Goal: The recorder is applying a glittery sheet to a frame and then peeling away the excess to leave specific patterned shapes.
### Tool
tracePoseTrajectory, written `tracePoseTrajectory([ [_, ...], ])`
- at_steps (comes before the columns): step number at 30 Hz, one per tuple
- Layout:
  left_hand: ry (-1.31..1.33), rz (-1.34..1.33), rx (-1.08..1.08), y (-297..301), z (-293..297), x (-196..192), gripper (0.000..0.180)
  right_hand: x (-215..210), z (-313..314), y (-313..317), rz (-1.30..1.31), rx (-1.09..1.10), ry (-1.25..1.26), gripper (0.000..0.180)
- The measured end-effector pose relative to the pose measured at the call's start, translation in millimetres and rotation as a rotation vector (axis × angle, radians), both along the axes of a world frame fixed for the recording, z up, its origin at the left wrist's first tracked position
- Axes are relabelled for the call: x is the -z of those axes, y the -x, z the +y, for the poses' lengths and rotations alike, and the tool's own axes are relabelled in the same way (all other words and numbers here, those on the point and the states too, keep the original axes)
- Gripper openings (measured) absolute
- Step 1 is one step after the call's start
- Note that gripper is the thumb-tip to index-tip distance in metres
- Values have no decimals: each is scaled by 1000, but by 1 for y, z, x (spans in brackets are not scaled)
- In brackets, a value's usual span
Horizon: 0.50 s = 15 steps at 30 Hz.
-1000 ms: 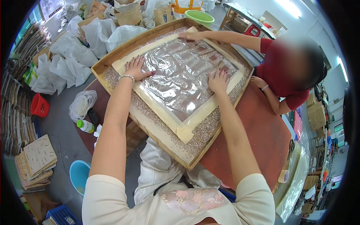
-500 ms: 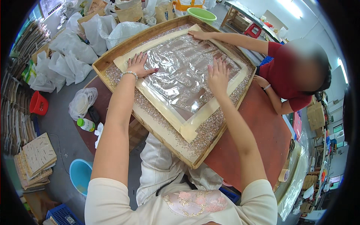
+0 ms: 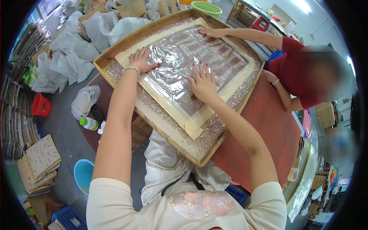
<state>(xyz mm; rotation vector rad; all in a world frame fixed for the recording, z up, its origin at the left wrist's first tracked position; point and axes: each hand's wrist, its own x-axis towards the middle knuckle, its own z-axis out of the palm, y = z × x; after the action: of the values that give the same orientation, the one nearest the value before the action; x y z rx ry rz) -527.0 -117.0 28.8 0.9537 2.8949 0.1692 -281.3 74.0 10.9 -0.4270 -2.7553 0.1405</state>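
A clear, wrinkled plastic sheet edged with cream tape lies in a shallow wooden tray. Small glittering chips surround it, and brownish rectangular patches show through the plastic. My left hand rests spread on the sheet's left edge, partly over the tape, with a beaded bracelet at the wrist. Flat on the sheet nearer the middle lies my right hand, fingers apart, holding nothing. Another person's hand is on the far corner of the sheet.
The tray stands on a reddish-brown table, overhanging my lap. The other person in a red top is at the right. White sacks crowd the far left. A blue bucket, red bin and tape roll are nearby.
My right hand has slid left over the sheet, from its right side toward the middle. My left hand stays at the left edge. The other person's hand has shifted slightly right.
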Motion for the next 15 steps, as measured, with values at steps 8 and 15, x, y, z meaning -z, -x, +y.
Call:
tracePoseTrajectory([
  [8,-48,43,-199,-37,3,-5,110,-5,-51,-11,-32,-544,-64,47],
  [15,79,-92,-297,-46,-2,-33,104,-76,-66,12,-474,-546,131,47],
])
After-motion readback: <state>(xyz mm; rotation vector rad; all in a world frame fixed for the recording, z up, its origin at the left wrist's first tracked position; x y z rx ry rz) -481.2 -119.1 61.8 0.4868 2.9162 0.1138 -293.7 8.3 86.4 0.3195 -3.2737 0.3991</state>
